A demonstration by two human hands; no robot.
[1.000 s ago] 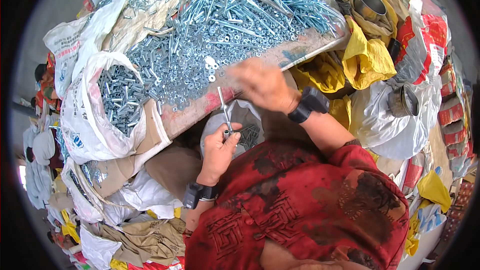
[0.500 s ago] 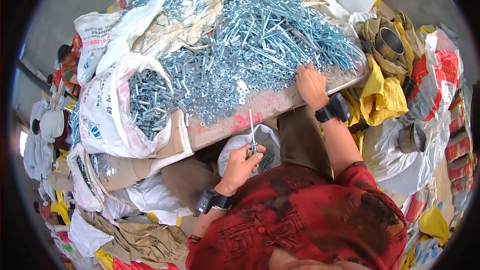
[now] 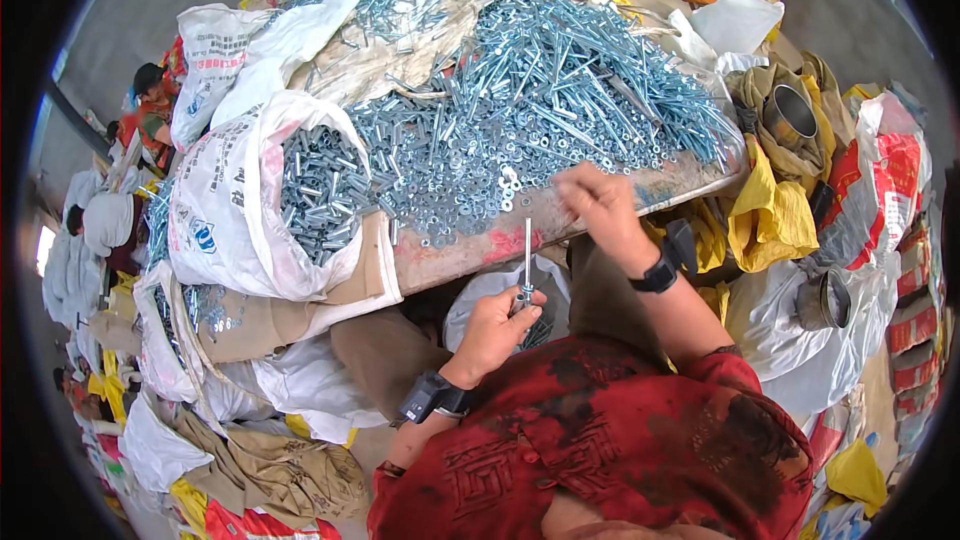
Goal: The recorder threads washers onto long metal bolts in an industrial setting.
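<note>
My left hand (image 3: 488,335) is closed around a long metal bolt (image 3: 528,245). The bolt stands upright from the fist, with a nut or collar near the thumb. My right hand (image 3: 602,210) hovers just above the table's front edge, fingers curled together; anything in them is too small and blurred to name. Below and left of it lie loose washers (image 3: 508,190). Behind it spreads a heap of long bolts (image 3: 570,70), and metal sleeves (image 3: 440,110) lie to its left.
A white woven sack (image 3: 215,205) full of short metal sleeves stands on the table's left. Under the table edge (image 3: 450,265) a white bag (image 3: 468,310) sits between my knees. Metal cups (image 3: 825,302) and yellow sacking (image 3: 765,205) are on the right. Other people sit at the far left.
My right hand has lifted off the washers and drawn left toward the bolt, its fingers curled. My left hand still grips the bolt. The view has shifted slightly.
</note>
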